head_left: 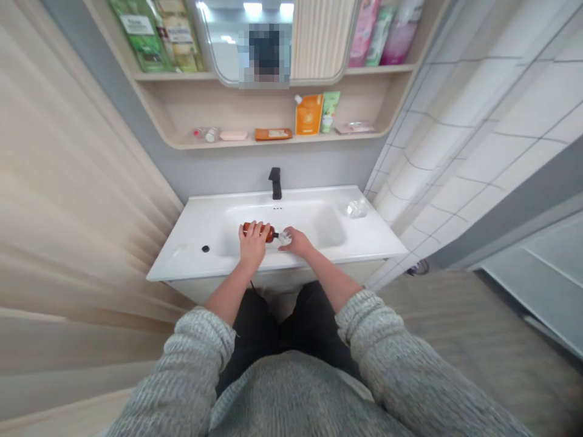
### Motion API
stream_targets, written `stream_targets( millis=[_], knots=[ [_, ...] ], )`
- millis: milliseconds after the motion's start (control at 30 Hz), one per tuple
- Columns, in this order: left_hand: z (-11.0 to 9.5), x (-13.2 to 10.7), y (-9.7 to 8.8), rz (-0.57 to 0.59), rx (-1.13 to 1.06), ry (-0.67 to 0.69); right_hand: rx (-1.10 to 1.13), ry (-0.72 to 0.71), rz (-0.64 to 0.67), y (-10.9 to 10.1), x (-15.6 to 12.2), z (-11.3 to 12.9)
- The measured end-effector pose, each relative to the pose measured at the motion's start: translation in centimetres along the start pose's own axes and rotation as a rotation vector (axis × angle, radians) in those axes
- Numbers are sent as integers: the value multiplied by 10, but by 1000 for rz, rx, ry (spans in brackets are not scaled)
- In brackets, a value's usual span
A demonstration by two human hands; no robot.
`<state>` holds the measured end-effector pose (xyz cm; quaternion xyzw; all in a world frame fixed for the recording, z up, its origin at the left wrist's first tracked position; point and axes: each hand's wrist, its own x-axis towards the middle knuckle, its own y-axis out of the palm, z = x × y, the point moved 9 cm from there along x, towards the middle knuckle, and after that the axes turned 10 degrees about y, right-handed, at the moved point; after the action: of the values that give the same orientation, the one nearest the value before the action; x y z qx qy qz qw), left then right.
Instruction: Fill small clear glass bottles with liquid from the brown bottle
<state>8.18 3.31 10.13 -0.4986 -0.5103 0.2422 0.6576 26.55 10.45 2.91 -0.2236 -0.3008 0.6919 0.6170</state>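
Note:
My left hand (253,244) is wrapped round an amber-brown bottle (268,235), which lies nearly level above the sink's front part. The bottle's dark neck points right, to the mouth of a small clear container (285,238). My right hand (298,242) holds that container from its right side; whether neck and container touch I cannot tell. Below both hands is the white sink basin (325,221). A small round black cap (205,249) rests on the counter left of my left hand. Any liquid passing between bottle and container is too small to make out.
A black faucet (276,183) rises behind the basin. On the counter's right back corner lies a clear crumpled-looking item (356,209). The shelf (182,144) above carries an orange pouch (309,115), a green tube (330,113) and soap-like bars. Curtains hang at both sides.

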Motion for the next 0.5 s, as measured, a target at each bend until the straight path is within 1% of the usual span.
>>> stream_targets(
  millis=[333, 500],
  knots=[
    [2, 1, 2, -11, 10, 9, 16, 1, -4, 2, 2, -2],
    [2, 2, 4, -29, 29, 41, 10, -1, -7, 2, 2, -3]
  ],
)
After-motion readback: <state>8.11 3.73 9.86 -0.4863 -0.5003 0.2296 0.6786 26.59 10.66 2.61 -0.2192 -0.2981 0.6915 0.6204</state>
